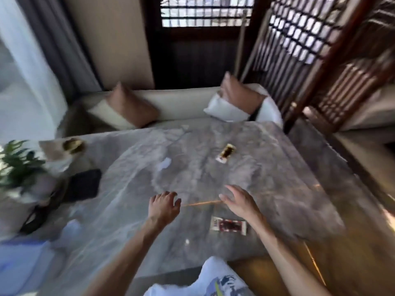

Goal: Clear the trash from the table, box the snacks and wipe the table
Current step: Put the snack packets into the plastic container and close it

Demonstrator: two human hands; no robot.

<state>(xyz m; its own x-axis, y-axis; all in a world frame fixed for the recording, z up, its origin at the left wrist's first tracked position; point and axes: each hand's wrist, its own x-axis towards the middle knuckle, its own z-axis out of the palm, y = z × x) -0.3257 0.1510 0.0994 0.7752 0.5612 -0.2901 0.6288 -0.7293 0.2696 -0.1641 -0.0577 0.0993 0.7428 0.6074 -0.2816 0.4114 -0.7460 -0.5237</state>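
**Two empty hands over a marble table with snack packets scattered on it**

Head view: the picture is smeared by motion, so fine detail is lost. A grey marble table (132,189) fills the middle. Both bare forearms reach out over it from the near edge. The left hand (163,205) hangs above the tabletop with its fingers curled downward and spread, holding nothing. The right hand (239,202) is beside it, palm down with fingers extended and loose, also holding nothing; whether either hand touches the marble cannot be told.

On the table, just nearer than the right hand and under its wrist, lies a red snack packet (229,225) with white ends, flat on the surface. Farther across the table, well beyond both hands, lies a gold and dark snack packet (226,153), also flat and turned at an angle. Left of that, toward the table's middle, is a small pale scrap (164,163); what it is cannot be made out.

At the table's left side sits a black flat object (84,184), and past it a potted plant (19,163) and a blurred brown bag (62,148) at the far left corner. Beyond the far edge of the table stands a cream sofa (181,101) with tan cushions.
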